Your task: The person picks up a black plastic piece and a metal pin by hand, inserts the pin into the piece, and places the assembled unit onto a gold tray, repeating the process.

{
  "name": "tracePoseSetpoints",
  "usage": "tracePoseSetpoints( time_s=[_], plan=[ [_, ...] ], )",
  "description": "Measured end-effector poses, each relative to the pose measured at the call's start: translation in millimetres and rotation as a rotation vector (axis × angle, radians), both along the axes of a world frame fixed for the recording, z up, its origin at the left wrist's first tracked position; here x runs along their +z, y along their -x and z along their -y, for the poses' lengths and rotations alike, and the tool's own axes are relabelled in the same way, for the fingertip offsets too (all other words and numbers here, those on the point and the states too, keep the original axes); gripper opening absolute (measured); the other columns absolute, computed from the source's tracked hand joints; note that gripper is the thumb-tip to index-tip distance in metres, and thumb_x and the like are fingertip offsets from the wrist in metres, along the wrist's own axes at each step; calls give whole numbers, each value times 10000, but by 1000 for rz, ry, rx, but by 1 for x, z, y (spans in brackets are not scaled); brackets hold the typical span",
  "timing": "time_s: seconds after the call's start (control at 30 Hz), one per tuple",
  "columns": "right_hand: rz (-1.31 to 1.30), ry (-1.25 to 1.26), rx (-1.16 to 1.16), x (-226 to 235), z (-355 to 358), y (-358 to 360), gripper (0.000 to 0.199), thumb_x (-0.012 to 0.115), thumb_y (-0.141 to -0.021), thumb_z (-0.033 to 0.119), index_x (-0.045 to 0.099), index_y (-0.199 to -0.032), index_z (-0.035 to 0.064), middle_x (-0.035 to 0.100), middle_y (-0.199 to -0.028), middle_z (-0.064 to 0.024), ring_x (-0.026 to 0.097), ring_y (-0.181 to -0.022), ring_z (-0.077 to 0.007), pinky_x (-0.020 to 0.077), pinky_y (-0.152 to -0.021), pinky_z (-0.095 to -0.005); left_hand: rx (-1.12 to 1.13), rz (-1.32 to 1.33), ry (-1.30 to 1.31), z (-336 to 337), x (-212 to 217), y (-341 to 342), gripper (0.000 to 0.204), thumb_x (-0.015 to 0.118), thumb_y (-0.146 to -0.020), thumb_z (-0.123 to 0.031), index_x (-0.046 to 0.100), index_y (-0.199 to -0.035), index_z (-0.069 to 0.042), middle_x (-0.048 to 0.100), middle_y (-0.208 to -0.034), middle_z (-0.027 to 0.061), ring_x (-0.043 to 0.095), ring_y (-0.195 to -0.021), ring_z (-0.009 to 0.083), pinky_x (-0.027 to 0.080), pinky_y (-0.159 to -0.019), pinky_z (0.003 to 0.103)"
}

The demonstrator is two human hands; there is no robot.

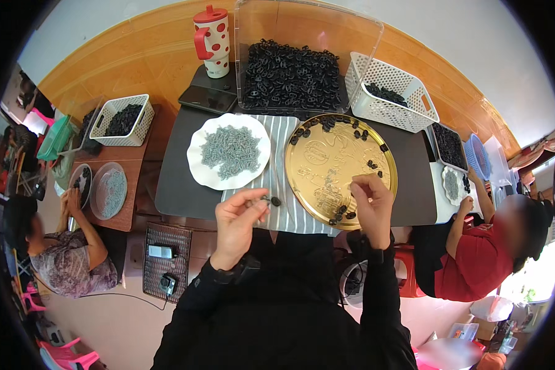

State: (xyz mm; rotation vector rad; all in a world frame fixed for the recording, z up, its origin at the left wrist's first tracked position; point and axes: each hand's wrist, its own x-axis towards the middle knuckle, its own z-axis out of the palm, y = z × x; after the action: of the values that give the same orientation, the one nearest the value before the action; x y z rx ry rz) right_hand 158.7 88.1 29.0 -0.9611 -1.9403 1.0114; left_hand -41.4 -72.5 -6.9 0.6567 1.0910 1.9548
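Our left hand [237,213] pinches a small black part [275,201] between closed fingertips. Our right hand [371,200], fingers curled together, rests over the gold tray [327,172]; whether it grips anything, we cannot tell. Beyond the left hand sits a white plate [197,169] of grey pieces.

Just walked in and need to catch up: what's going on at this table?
A person in black sleeves holds a small black part in the left hand, while the right hand pinches above the gold tray of scattered black pieces. A white plate of grey pieces sits alongside. People at neighbouring tables handle similar pieces.
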Motion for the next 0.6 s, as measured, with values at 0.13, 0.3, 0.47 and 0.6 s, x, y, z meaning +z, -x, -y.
tracePoseSetpoints(
  time_s=[0.13,0.3,0.47,0.6],
  plan=[
    [259,-329,218,-13,2,9,118,607,-765,-8,631,-880,6,579,-774,-123,592,-709,-257,469,-666,-323,-60,0,26,2,-5,-1,215,576,-849,70,642,-1053,47,585,-791,42,545,-668,91,443,-623,210],
    [553,-476,267,-21,9,15,132,607,-725,17,636,-854,13,546,-789,-166,564,-774,-360,460,-666,-429,-125,-12,42,5,-12,-6,218,573,-849,75,642,-1054,45,581,-803,42,542,-674,88,443,-626,207],
    [401,-353,105,-7,-6,-15,98,598,-733,-16,628,-826,-1,549,-770,-149,572,-707,-334,449,-621,-359,-103,16,68,8,-9,-2,208,575,-849,70,644,-1044,45,580,-824,43,546,-679,87,443,-621,202],
    [395,-215,235,-4,-5,-32,121,591,-731,-38,637,-833,5,559,-763,-131,585,-717,-304,452,-619,-345,-128,-12,82,6,-13,-4,206,575,-849,66,644,-1042,45,583,-814,41,555,-690,90,446,-614,205]
  ],
)
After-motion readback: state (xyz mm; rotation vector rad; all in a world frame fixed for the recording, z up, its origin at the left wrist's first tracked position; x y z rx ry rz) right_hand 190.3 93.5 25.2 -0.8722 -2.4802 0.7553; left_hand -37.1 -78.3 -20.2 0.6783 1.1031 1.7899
